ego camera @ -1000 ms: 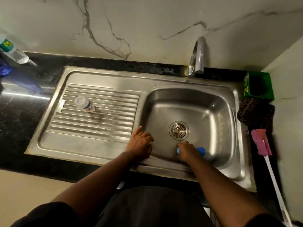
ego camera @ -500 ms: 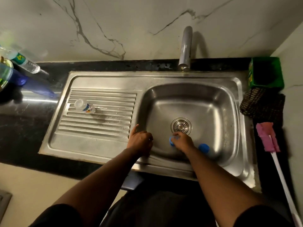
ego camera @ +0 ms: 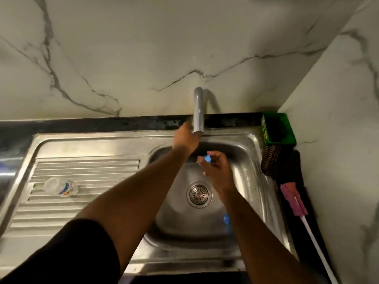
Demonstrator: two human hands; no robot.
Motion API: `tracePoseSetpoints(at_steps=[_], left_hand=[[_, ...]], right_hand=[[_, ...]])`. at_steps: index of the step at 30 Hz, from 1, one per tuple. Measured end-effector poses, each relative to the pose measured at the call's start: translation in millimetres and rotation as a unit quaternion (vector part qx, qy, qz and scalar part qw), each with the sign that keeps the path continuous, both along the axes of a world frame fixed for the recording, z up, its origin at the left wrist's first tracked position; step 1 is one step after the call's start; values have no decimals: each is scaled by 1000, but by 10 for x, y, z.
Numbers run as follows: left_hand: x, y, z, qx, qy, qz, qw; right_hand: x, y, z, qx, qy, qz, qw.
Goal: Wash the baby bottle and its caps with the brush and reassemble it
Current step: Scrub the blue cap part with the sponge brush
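Hands work over the steel sink [ego camera: 242, 140] at the centre of the frame. The left hand [ego camera: 185, 138] reaches to the base of the tap [ego camera: 198, 111] at upper centre; whether its fingers grip anything there cannot be told. The right hand [ego camera: 217, 170] pinches a blue cap [ego camera: 207, 158] in its fingertips, held above the basin just below the spout. A 2nd blue cap [ego camera: 226, 219] lies on the basin floor, lower right of the drain [ego camera: 199, 194]. The baby bottle [ego camera: 60, 187] lies on its side on the ribbed drainboard at left. The pink brush [ego camera: 294, 199] rests on the dark counter at the right edge, below a green box [ego camera: 277, 128].
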State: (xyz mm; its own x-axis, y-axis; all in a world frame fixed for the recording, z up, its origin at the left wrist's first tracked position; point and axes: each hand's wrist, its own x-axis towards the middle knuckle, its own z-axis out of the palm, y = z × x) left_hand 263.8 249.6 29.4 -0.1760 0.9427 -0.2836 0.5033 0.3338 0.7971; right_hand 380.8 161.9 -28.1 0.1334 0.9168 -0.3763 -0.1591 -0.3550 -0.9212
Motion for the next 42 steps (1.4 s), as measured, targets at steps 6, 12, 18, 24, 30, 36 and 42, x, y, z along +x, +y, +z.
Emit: tracePoseSetpoints(at_steps=[6,12,18,24,30,36,42], left_hand=[[125,387,-27,-26,26,15,999],[-3,310,-74,-28,-15,15,999],[-54,300,-21,-70,-132,39,988],[-76,245,-24,-72,-144,17,987],[-148,-160,-214,-228,-404,43,885],[-240,-198,-225,-172,-309,70,933],[-196,-230,-204,-142,-345,40,927]], right_hand=[[-123,29,-82,58,-58,-33,996],[-133,83,-20,77,-73,7,994],[-160,105,105,96,-59,34,993],[-91,128,100,128,-99,60,985],[-87,370,45,215,-302,63,926],[-128,420,125,248,-417,91,870],[-13,474,213,240,-496,71,831]])
